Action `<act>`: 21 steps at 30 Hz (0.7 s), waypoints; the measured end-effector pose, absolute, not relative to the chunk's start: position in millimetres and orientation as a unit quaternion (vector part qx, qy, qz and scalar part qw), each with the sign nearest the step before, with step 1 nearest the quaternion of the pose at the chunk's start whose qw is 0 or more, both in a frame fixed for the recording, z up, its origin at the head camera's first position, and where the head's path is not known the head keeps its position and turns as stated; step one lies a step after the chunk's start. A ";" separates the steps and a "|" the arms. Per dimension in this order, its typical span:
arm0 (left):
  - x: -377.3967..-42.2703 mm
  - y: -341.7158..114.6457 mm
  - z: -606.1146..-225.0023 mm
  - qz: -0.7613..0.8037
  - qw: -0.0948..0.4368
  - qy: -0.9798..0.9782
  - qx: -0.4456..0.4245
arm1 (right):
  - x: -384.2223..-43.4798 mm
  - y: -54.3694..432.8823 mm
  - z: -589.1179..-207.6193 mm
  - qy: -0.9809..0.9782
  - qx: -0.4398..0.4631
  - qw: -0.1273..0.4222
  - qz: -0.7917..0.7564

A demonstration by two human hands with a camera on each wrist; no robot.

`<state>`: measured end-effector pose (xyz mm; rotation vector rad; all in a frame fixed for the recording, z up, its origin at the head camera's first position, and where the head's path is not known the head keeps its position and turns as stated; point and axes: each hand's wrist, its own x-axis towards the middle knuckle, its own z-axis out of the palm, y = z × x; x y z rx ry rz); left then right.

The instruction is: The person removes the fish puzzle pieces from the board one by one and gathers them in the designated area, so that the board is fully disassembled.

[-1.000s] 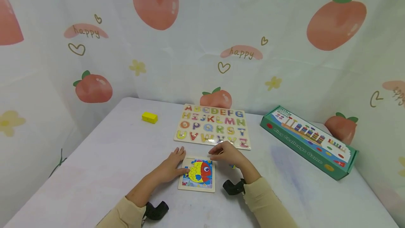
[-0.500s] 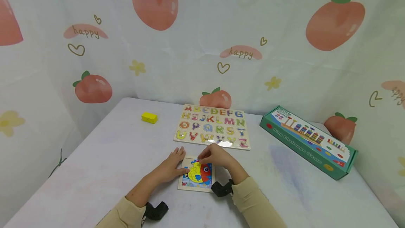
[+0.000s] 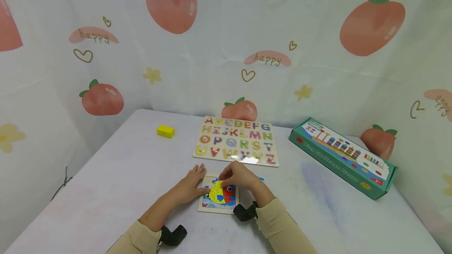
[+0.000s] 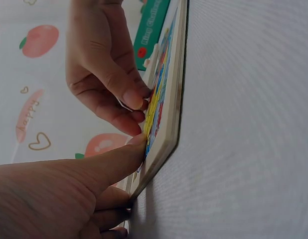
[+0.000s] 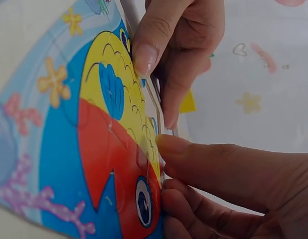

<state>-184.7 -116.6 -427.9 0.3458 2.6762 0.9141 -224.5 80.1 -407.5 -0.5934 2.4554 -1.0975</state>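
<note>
There lay the fish puzzle on the counter, between six and seven o'clock from the alphabet board! The left hand, fingers extended, rested its thumb on it at nine o'clock; the right hand curled its fingertips over one o'clock, though whether they pinched anything, I couldn't tell.

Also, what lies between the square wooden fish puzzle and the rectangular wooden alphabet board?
The head view shows a white tabletop strip beyond the puzzle, partly hidden by the right hand; the left hand borders one end.
</note>
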 end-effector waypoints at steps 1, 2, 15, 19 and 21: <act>-184.5 -116.7 -427.6 0.318 0.145 0.929 0.120 | -223.9 79.5 -407.6 0.876 -0.210 0.193 -0.390; -184.4 -116.8 -427.7 0.318 0.145 0.929 0.119 | -223.1 79.0 -407.1 0.877 -0.208 0.192 -0.388; -184.7 -118.8 -429.4 0.319 0.143 0.928 0.127 | -221.1 74.2 -408.1 0.886 -0.221 0.185 -0.362; -183.9 -118.4 -429.0 0.323 0.141 0.927 0.127 | -221.2 74.3 -407.5 0.889 -0.220 0.186 -0.355; -184.1 -118.1 -428.8 0.324 0.140 0.927 0.127 | -221.3 74.5 -407.4 0.889 -0.219 0.187 -0.355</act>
